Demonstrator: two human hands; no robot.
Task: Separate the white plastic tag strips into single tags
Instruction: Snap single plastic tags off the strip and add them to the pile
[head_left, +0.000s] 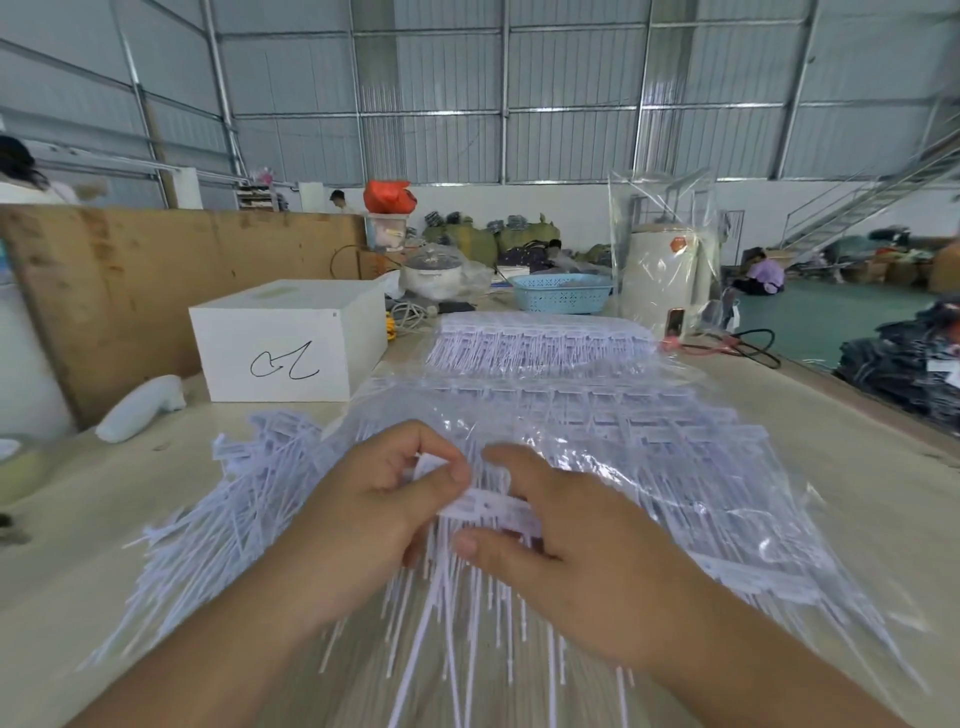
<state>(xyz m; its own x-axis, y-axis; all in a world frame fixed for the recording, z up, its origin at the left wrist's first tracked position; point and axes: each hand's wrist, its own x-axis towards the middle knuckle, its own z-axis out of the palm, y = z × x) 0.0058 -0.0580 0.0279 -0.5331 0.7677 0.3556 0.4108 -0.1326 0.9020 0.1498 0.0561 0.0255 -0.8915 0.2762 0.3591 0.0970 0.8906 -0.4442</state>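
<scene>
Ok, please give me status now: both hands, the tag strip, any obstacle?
Left hand and right hand both pinch one tag strip. Strip not yet split. Loose tags piled left. Nothing in the way.

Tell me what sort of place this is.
Likely a garment warehouse or packing workshop: corrugated metal walls, baled goods on the floor, stacked dark clothing, and a worktable piled with tag strips.

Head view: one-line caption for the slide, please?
Both hands, left hand and right hand, pinch a white tag strip above heaped tags on the table.
</scene>
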